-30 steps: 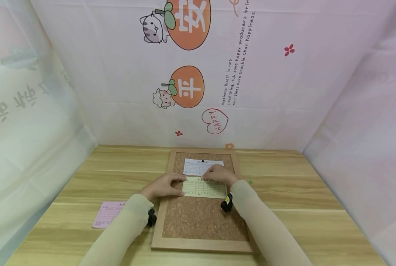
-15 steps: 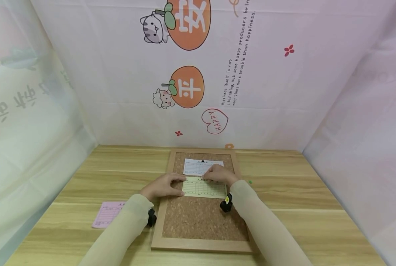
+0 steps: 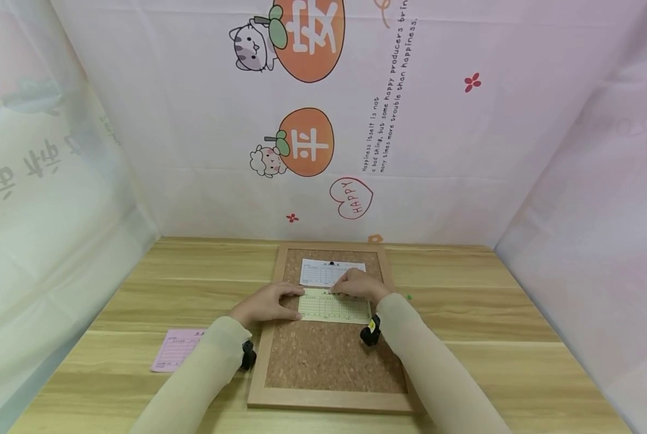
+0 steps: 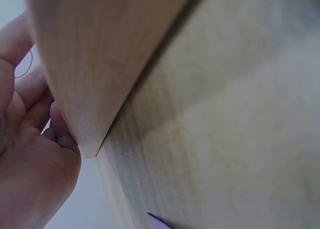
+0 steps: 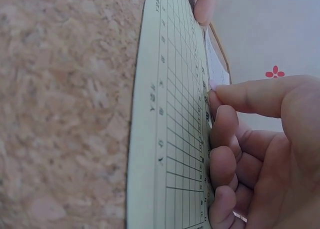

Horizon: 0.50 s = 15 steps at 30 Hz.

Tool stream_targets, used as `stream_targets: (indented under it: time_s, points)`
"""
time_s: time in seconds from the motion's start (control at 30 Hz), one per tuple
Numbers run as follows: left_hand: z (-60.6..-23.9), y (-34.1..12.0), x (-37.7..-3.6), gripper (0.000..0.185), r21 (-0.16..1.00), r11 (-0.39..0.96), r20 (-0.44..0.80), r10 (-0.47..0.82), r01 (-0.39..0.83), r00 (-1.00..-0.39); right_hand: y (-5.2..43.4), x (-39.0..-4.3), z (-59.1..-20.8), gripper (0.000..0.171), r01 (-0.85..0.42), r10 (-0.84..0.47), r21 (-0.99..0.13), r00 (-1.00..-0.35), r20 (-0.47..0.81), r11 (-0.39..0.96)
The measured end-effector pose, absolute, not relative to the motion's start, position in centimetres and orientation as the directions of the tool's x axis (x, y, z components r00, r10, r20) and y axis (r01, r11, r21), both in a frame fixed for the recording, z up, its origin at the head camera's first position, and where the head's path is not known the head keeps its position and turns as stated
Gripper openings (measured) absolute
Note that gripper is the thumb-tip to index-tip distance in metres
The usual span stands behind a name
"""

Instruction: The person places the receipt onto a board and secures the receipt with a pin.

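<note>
left hand (image 3: 266, 303) + right hand (image 3: 358, 284) on pale form (image 3: 334, 308) | cork board (image 3: 328, 361) | pin possibly hidden

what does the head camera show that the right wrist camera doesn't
Only the head view: the pink slip on the wooden table, the white form with its black pin, and the left hand. Only the right wrist view: the yellowish form's printed grid close up and the right hand's curled fingers at its edge. Both: that form, the cork board, the right hand.
</note>
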<state>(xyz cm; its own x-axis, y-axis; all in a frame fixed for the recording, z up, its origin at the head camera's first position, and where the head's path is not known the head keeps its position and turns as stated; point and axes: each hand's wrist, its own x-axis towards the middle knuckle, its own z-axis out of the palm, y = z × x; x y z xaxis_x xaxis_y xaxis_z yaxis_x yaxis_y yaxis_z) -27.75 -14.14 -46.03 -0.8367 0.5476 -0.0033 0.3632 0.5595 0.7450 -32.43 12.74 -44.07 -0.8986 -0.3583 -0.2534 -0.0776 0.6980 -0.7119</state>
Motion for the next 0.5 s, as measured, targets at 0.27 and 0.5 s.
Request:
stream_targets:
  time_s: [0.27,0.5]
  points:
    - [-46.09,-14.17,-27.87,0.061,0.743,0.556,0.003,0.553,0.372,-0.833,12.80,-32.45,-44.16,0.025,-0.086,-0.359,-0.719,-0.903,-0.237,0.689]
    - [-46.02,-14.11,-27.78,0.060,0.739,0.567,-0.007,0.545,0.362,-0.838,12.90,-32.28,-44.01,0.020,-0.077,-0.363,-0.744,-0.903,-0.230,0.664]
